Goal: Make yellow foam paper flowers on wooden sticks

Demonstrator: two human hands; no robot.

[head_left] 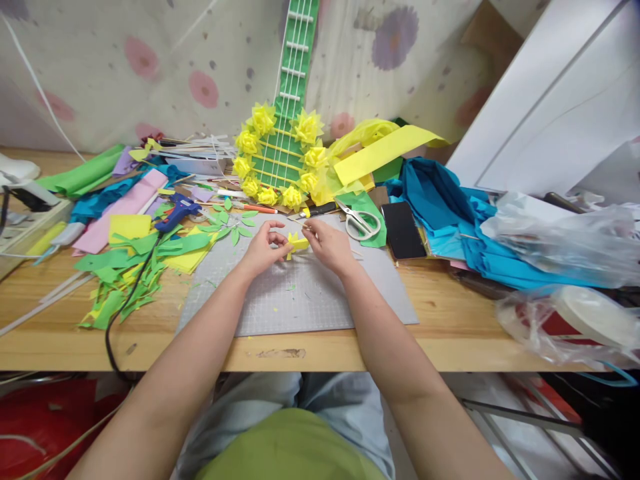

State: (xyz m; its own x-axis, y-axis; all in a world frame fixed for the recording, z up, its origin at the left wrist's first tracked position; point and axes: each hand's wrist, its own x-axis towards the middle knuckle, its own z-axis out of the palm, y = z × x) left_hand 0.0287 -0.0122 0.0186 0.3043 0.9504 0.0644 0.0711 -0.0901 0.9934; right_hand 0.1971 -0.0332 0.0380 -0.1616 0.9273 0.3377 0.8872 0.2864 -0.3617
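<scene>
A small yellow crepe-paper piece (299, 244) with a jagged, petal-like upper edge is between my hands, just above the grey cutting mat (300, 300). My left hand (266, 249) pinches its left end between thumb and fingertip, the other fingers curved above it. My right hand (330, 245) is closed at the paper's right side, knuckles up. A thin pale stick (299, 223) shows at its fingertips and seems held there. Behind them stands a green guitar-shaped craft (290, 87) with white strings, its body ringed by yellow paper roses (263, 120).
Scissors (363, 223) and a black phone (405, 230) lie to the right, near blue paper (440, 200). At left are a blue glue gun (177, 212) with its cord, green paper leaves (235, 223) and scraps (113, 283). A plastic-wrapped roll (595, 313) sits at the right edge.
</scene>
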